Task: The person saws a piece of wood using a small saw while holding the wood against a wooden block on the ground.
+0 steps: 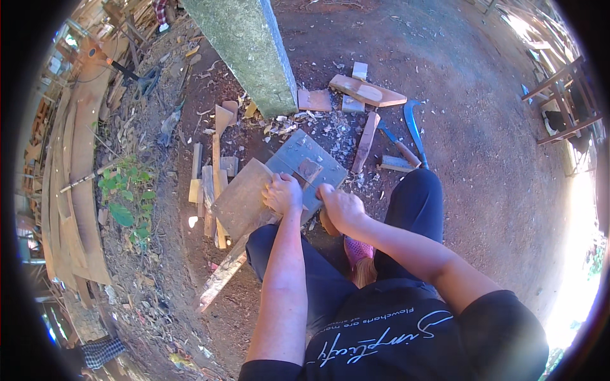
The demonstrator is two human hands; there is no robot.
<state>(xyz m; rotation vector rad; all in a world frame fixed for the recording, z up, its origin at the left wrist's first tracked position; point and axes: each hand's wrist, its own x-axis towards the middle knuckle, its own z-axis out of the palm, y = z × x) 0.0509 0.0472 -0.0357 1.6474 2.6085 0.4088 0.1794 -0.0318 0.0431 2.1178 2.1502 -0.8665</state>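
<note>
My left hand [283, 192] presses down with bent fingers on the edge of a brown wooden board [243, 198], which lies tilted over my left knee. Beside it, my right hand [344, 207] is closed on a thin-bladed tool [304, 180]; its handle is hidden in the fist. The narrow blade runs up and left from that hand, past a small wooden block [310, 169]. Under these rests a grey flat board [327, 160] on the ground. What the blade touches is too small to tell.
Beyond my right knee lie a hooked blade [414, 130] and a wooden-handled knife [401, 145]. A mossy concrete post [257, 60] rises ahead. Wood offcuts [365, 91] and shavings surround the grey board. Long planks [86, 171] and a leafy plant [127, 197] are at left.
</note>
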